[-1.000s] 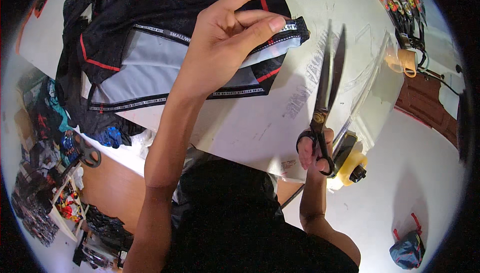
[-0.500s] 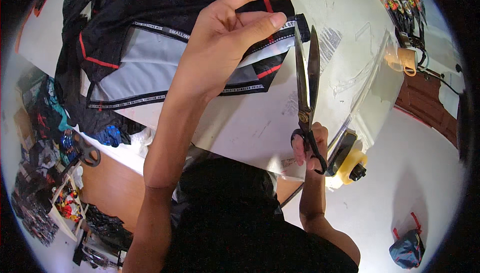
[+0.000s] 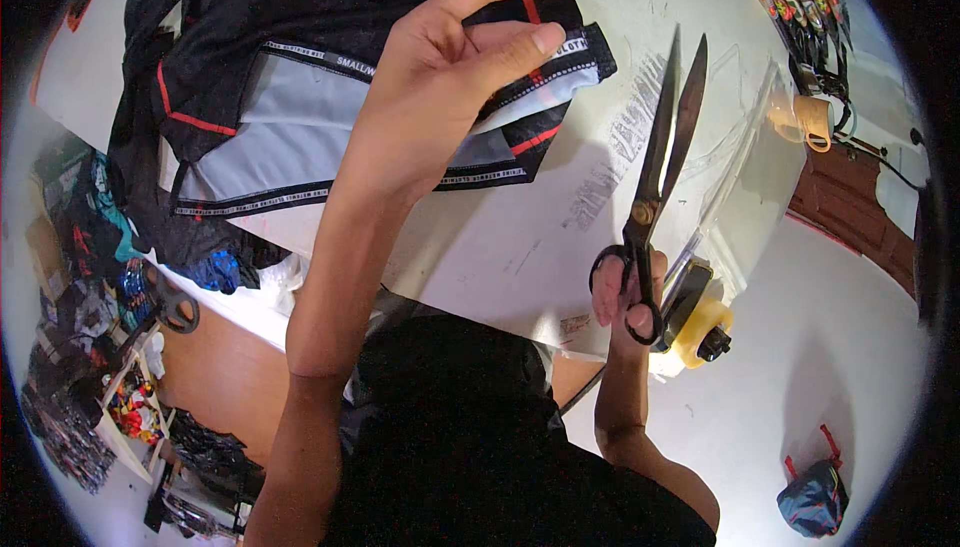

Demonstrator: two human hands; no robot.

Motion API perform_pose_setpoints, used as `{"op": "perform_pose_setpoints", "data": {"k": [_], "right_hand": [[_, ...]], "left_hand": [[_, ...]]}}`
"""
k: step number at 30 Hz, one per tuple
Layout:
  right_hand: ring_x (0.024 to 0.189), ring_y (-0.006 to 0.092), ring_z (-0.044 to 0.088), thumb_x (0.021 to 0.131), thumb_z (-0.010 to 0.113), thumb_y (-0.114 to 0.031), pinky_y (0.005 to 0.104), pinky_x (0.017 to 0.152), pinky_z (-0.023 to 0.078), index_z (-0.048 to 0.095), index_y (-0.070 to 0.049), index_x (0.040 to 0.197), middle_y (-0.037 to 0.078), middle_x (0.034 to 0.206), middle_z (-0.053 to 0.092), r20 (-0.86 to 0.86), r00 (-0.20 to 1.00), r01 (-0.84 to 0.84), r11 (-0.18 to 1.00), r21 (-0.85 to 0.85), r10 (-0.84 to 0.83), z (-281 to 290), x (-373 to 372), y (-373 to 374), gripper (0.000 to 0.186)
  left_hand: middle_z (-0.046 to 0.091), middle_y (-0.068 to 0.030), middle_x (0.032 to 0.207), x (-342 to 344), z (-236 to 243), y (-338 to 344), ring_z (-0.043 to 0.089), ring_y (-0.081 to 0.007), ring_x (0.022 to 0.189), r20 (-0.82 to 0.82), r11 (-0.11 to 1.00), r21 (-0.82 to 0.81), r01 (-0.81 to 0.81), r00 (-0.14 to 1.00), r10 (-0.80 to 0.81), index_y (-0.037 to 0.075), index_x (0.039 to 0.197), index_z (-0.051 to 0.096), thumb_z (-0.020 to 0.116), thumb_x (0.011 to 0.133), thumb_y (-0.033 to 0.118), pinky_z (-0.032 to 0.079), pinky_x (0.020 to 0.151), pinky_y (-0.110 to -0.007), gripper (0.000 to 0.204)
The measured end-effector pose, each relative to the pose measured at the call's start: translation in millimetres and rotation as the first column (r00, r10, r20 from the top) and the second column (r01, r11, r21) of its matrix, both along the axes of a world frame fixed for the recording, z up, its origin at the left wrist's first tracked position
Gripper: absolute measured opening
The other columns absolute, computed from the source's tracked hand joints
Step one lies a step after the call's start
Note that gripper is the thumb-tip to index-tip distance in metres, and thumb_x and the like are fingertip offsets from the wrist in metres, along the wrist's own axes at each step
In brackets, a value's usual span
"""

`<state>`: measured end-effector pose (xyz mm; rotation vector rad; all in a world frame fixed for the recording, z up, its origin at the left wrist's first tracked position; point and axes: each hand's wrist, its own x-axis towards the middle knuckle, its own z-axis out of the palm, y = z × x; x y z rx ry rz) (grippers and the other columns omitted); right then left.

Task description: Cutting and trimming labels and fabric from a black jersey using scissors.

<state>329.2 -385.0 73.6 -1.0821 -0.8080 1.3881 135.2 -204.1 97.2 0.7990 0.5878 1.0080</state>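
Black-handled tailor's shears (image 3: 644,213) sit in the right hand (image 3: 610,295), fingers curled through the loops, blades slightly parted, just right of the fabric's edge. With thumb and curled fingers closed, the left hand (image 3: 440,77) pinches the hem of a red-trimmed black garment (image 3: 300,97) spread on a white table (image 3: 470,267). Farther out, a wooden-framed bin (image 3: 122,447) at lower left holds red and yellow pieces. A peach-coloured cup (image 3: 814,119) and a blue bag (image 3: 812,499) hide their contents.
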Motion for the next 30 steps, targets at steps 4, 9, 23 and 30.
{"op": "perform_pose_setpoints", "data": {"k": [4, 9, 23, 30], "right_hand": [[0.037, 0.0075, 0.047, 0.06, 0.083, -0.045, 0.0182, 0.034, 0.034, 0.052, -0.003, 0.058, 0.001, 0.047, 0.05, -0.039, 0.999, 0.035, 0.997, -0.066, -0.037, 5.9, -10.6, 8.8, 0.052], [0.044, 0.0084, 0.049, 0.065, 0.079, -0.024, 0.0173, 0.039, 0.037, 0.054, -0.002, 0.065, 0.004, 0.056, 0.054, 0.117, 0.99, 0.091, 0.995, -0.046, -0.085, 10.2, -22.2, 22.8, 0.033], [0.044, 0.0046, 0.049, 0.067, 0.073, 0.011, 0.0167, 0.038, 0.039, 0.042, -0.007, 0.073, 0.024, 0.091, 0.066, 0.218, 0.89, 0.379, 0.916, 0.132, -0.4, 36.5, -42.1, 76.5, 0.036], [0.041, 0.0053, 0.048, 0.071, 0.071, 0.01, 0.0174, 0.035, 0.036, 0.04, -0.008, 0.071, 0.019, 0.08, 0.067, 0.216, 0.882, 0.399, 0.908, 0.13, -0.418, 34.7, -43.6, 70.4, 0.036]], "left_hand": [[0.067, -0.0038, 0.081, 0.5, 2.4, -7.4, 0.055, -0.0005, 0.068, -0.094, 0.998, 0.067, -0.02, 0.995, 0.026, 0.005, 0.116, 0.057, 0.061, 0.086, 0.005, 0.042, 0.057, -0.014, 0.03], [0.066, 0.0011, 0.079, 0.5, 10.0, -16.3, 0.049, 0.0008, 0.062, -0.336, 0.972, 0.235, -0.013, 0.937, 0.093, 0.001, 0.112, 0.058, 0.061, 0.085, 0.001, 0.038, 0.054, -0.015, 0.028], [0.066, -0.0092, 0.087, 10.0, 21.7, -38.3, 0.066, -0.0237, 0.08, -0.528, 0.686, 0.708, 0.166, 0.769, 0.359, 0.0, 0.096, 0.058, 0.065, 0.075, -0.004, 0.05, 0.07, -0.03, 0.022], [0.064, -0.0075, 0.084, 7.9, 14.4, -42.6, 0.063, -0.0229, 0.077, -0.526, 0.607, 0.766, 0.212, 0.749, 0.402, 0.001, 0.089, 0.058, 0.068, 0.072, -0.004, 0.048, 0.067, -0.032, 0.021]]}}
